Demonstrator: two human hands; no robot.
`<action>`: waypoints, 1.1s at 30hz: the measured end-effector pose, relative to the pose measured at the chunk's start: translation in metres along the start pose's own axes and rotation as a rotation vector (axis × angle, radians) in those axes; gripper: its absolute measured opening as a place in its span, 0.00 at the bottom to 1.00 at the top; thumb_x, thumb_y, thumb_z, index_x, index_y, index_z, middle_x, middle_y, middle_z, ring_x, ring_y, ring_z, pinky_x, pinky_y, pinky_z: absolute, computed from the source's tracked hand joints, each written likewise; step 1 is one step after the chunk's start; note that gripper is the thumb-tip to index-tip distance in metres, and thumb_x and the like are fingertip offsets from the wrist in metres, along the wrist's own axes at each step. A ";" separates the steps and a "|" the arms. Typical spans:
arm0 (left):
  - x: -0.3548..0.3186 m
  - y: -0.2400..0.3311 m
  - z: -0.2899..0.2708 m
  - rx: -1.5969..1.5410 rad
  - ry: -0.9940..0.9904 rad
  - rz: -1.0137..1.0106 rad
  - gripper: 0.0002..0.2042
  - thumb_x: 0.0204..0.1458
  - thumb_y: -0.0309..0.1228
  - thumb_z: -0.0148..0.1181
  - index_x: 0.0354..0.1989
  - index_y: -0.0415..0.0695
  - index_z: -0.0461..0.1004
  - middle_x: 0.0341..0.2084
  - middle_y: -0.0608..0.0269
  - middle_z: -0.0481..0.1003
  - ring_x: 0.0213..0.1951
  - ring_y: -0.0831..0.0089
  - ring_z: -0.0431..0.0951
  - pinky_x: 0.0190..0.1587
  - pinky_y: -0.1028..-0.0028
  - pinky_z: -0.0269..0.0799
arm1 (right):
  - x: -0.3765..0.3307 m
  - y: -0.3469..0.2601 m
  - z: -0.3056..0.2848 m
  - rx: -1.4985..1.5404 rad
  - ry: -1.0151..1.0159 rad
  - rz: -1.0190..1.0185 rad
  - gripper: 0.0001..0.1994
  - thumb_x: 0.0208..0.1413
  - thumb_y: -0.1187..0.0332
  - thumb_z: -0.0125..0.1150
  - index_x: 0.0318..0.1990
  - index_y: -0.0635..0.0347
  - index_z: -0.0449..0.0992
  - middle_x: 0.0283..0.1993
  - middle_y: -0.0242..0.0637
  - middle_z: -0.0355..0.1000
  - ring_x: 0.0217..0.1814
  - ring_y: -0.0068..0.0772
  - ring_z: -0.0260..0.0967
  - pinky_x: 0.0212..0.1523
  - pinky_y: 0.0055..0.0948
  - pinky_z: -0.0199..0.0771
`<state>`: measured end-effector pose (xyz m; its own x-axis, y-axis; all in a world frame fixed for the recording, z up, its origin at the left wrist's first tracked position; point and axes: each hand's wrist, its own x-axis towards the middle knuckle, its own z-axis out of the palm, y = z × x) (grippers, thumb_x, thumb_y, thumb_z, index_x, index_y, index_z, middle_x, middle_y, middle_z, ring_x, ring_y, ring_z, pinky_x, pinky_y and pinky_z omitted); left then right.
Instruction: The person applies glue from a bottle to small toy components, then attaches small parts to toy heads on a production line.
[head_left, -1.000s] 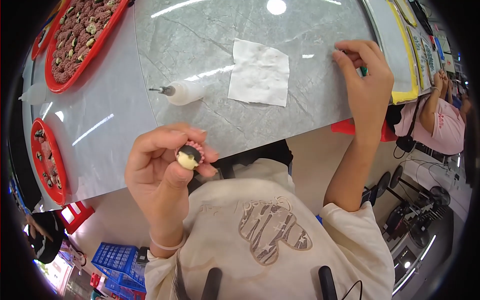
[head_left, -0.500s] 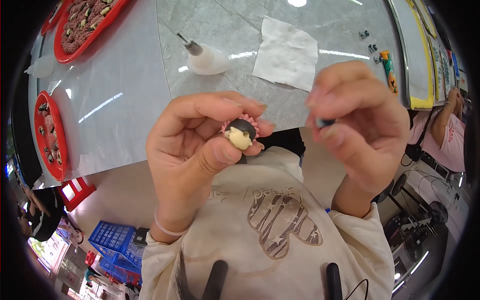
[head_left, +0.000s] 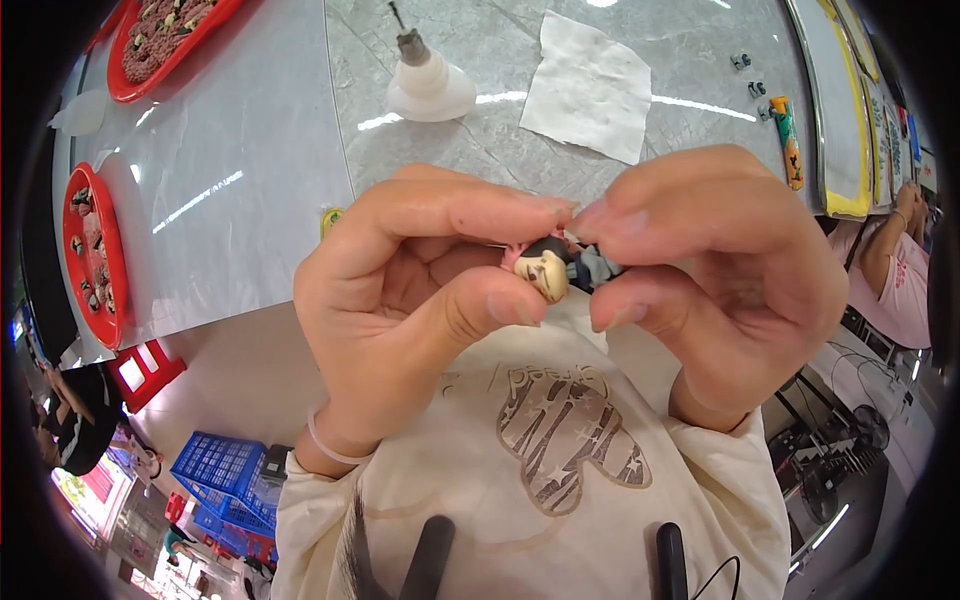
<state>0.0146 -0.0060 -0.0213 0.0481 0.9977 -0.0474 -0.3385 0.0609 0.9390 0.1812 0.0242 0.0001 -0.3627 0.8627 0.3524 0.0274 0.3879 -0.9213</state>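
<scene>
Between the thumb and fingers of my left hand (head_left: 390,275) is a small figurine head (head_left: 543,274) with a pale face, dark hair and a pink edge. My right hand (head_left: 750,245) pinches a tiny grey-blue figurine body (head_left: 596,268). The body's end meets the head at its neck side; whether it is seated inside cannot be made out. Fingertips partly cover both pieces. Both hands are close together above the table's near edge.
A white squeeze bottle (head_left: 432,90) with a metal tip stands beyond my hands, beside a white cloth (head_left: 588,92). Several small grey pieces (head_left: 740,62) and an orange-green tube (head_left: 786,142) lie at right. Red trays (head_left: 120,310) hold parts at left. Another person's pink sleeve (head_left: 885,265) shows far right.
My right hand has come left with the figurine body, up against the head. My left hand has turned the head, so its face now shows. The view has shifted slightly.
</scene>
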 end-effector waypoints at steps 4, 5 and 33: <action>-0.004 -0.004 -0.003 0.048 -0.044 0.152 0.18 0.40 0.36 0.65 0.34 0.37 0.69 0.30 0.56 0.71 0.31 0.76 0.70 0.35 0.81 0.65 | -0.002 -0.004 0.006 -0.072 0.006 -0.114 0.14 0.34 0.82 0.66 0.32 0.67 0.70 0.33 0.46 0.67 0.30 0.31 0.70 0.27 0.19 0.71; -0.003 -0.003 -0.005 0.048 -0.044 0.151 0.18 0.40 0.36 0.65 0.34 0.37 0.69 0.30 0.56 0.71 0.31 0.76 0.70 0.35 0.81 0.65 | -0.003 -0.006 0.007 -0.146 0.021 -0.139 0.15 0.33 0.83 0.66 0.32 0.66 0.70 0.33 0.46 0.67 0.28 0.30 0.70 0.24 0.19 0.71; 0.004 0.162 -0.171 1.186 0.711 0.144 0.15 0.52 0.27 0.47 0.47 0.36 0.66 0.41 0.58 0.71 0.39 0.76 0.70 0.43 0.78 0.65 | 0.003 -0.031 0.012 -0.316 0.111 -0.175 0.22 0.54 0.49 0.44 0.36 0.63 0.71 0.35 0.45 0.64 0.35 0.34 0.61 0.33 0.27 0.61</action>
<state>-0.2011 0.0131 0.0725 -0.5229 0.8155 0.2480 0.7086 0.2542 0.6583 0.1678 0.0112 0.0279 -0.2848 0.7978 0.5314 0.2668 0.5985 -0.7554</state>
